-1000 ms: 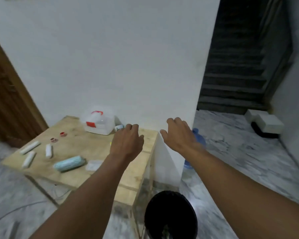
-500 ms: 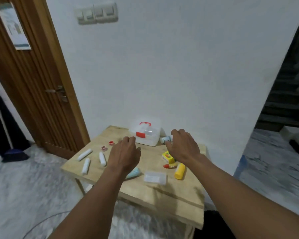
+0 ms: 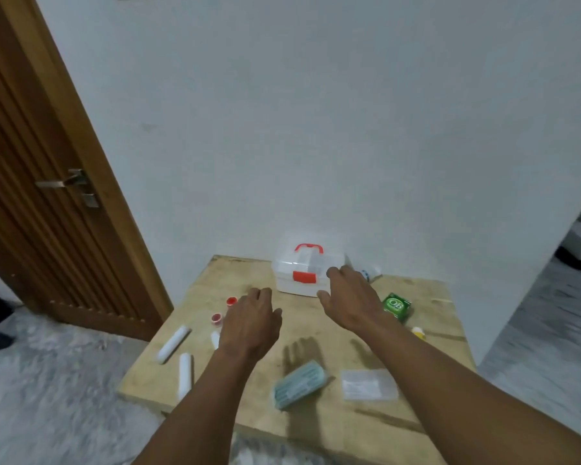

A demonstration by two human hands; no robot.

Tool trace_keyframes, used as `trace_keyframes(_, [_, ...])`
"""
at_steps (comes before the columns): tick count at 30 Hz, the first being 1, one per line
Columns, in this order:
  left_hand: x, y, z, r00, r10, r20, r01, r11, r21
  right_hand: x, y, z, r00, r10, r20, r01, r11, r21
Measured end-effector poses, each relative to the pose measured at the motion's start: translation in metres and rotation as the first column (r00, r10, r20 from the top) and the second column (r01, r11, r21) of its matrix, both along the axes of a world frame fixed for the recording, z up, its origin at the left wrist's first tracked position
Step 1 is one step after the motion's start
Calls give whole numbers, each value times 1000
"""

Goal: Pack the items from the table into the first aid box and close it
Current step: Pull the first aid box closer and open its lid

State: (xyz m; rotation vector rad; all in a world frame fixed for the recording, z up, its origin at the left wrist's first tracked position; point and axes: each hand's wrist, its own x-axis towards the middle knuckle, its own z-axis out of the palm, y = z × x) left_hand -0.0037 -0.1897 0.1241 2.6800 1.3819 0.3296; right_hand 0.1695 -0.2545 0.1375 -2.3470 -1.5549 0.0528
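A clear first aid box (image 3: 304,271) with a red handle and red latch stands shut at the back of the wooden table (image 3: 426,397), against the wall. My right hand (image 3: 351,300) hovers just in front of its right corner, fingers apart, holding nothing. My left hand (image 3: 250,320) hangs over the table's left middle, fingers curled loosely and empty. On the table lie white rolls (image 3: 173,344), two small red-capped pots (image 3: 231,301), a teal pack of masks (image 3: 299,385), a clear packet (image 3: 369,384), a green box (image 3: 396,305) and a yellow item (image 3: 418,332).
A small bottle (image 3: 371,271) lies behind the first aid box, by the wall. A brown wooden door (image 3: 41,203) with a metal handle stands at the left. Grey marbled floor surrounds the table. An opening shows at the far right.
The view has swung left and down, bringing the table to the centre. Both hands have come closer to the first aid box, the right one nearly reaching it.
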Motion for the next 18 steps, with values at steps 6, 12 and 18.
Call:
trace_keyframes(6, [33, 97, -24, 1000, -23, -9, 23, 997, -80, 35, 90, -38, 992, -78, -95, 73, 996, -58])
trace_keyframes(12, [66, 164, -58, 986, -90, 141, 115, 977, -178, 33, 124, -100, 900, -304, -312, 255, 949, -187])
trace_keyframes(18, [97, 225, -90, 928, 0, 373, 146, 920, -364, 16, 163, -139, 538, -443, -717, 571, 817, -77])
